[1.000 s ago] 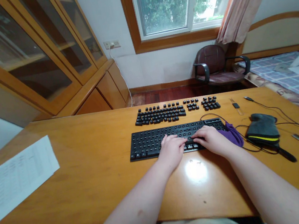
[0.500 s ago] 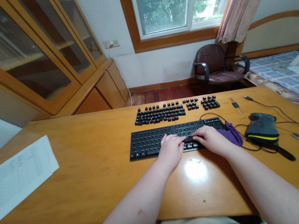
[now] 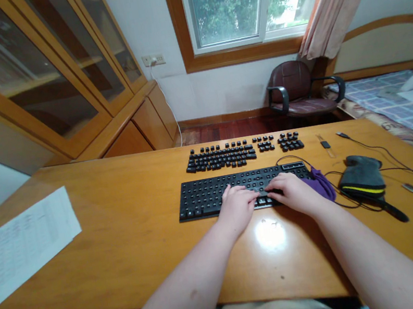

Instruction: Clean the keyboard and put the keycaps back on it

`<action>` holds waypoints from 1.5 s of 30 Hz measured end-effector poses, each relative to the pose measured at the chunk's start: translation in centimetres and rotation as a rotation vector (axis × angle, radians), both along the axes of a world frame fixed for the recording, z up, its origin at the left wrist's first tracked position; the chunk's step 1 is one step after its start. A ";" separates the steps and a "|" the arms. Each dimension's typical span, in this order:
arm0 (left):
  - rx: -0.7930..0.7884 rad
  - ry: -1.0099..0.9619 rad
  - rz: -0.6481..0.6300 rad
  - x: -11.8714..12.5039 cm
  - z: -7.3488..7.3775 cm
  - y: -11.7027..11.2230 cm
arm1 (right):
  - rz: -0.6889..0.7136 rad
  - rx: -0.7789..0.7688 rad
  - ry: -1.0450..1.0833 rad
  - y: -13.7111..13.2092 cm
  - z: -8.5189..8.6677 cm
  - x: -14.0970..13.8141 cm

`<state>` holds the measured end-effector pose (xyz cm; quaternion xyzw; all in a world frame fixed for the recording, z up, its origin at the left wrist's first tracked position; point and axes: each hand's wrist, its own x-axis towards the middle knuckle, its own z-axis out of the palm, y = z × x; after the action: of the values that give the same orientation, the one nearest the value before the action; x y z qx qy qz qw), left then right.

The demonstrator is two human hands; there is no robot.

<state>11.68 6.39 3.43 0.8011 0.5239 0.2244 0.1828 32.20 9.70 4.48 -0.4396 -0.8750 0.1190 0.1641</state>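
A black keyboard base with its keycaps removed lies on the wooden desk. Behind it, several loose black keycaps are laid out in keyboard order. My left hand rests on the lower middle of the base with its fingers curled under. My right hand lies beside it, fingertips pressed together. Both hands meet at one spot on the bottom rows. What is between the fingers is hidden.
A purple cloth lies by the keyboard's right end, then a black and yellow device with tangled cables. A printed sheet is at the desk's left. A chair, a bed and glass-door cabinets stand behind.
The hands have stayed at the same spot on the keyboard base, with only slight finger shifts. Nothing else has moved.
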 end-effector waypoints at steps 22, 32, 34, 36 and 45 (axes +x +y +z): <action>0.001 0.089 -0.040 0.3 0.9 -0.7 | -0.305 -0.204 0.161 0.2 -1.0 -0.5; 0.037 0.034 -0.041 0.4 0.4 -0.6 | -0.245 -0.163 0.160 0.0 -0.9 -0.6; 0.047 0.021 -0.051 0.4 0.5 -0.6 | -0.227 -0.121 0.168 0.0 -0.5 -0.4; 0.049 0.011 -0.041 0.4 0.5 -0.6 | -0.305 -0.041 0.160 0.1 0.2 0.4; 0.073 -0.002 -0.006 0.3 0.1 -0.5 | -0.997 -0.081 -0.128 1.8 0.8 9.1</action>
<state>11.97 5.93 3.56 0.8086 0.5127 0.2436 0.1546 41.34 11.53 5.26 -0.8165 -0.5616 0.0328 0.1297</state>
